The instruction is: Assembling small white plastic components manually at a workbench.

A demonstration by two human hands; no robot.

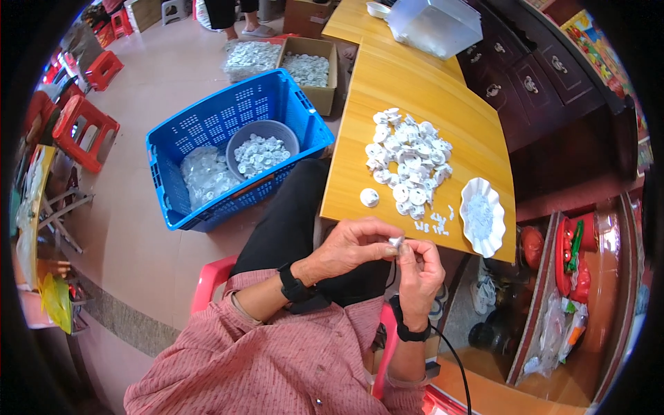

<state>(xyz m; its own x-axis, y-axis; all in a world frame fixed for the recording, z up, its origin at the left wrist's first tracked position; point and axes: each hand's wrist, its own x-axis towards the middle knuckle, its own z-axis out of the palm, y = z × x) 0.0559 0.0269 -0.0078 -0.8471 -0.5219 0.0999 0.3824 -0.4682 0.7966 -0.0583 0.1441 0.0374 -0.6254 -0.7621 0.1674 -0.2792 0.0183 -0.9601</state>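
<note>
Just off the table's near edge, my left hand (357,246) pinches a small white plastic part (395,241) between thumb and fingers. My right hand (420,271) meets it from the right, its thumb and fingertips closed at the same part. The fingers cover most of it. On the wooden table (481,128) beyond lies a heap of round white plastic pieces (409,155), with one round piece (369,198) apart at the left. Several tiny white slivers (434,225) lie close to the hands. A white scalloped dish (492,243) at the right holds small, pale translucent bits.
Left of my legs stands a blue plastic crate (187,220) with a grey bowl (293,131) of white parts and a plastic bag (207,176). A cardboard box (321,97) of parts stands behind it. A clear bin (443,28) sits at the table's far end. Red stools (86,131) stand left.
</note>
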